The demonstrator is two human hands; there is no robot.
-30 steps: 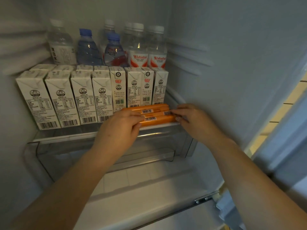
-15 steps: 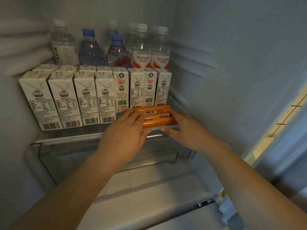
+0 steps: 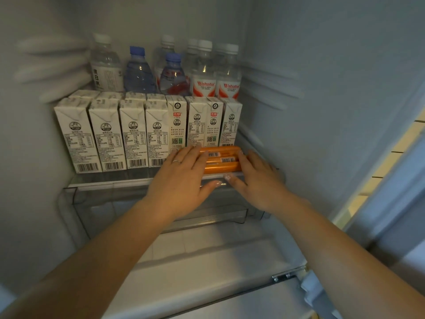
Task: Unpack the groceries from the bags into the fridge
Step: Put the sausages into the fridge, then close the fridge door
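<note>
Nearest, a clear drawer (image 3: 161, 210) sits under the glass shelf (image 3: 110, 180); its contents cannot be told. At the shelf's front right edge lie stacked orange sausage sticks (image 3: 220, 161). The left hand (image 3: 181, 178) and right hand (image 3: 257, 178) flank them, fingers straight and resting against their ends. Behind stand upright milk cartons (image 3: 135, 134) in rows, then water bottles (image 3: 202, 70) against the fridge's back wall (image 3: 207, 17).
</note>
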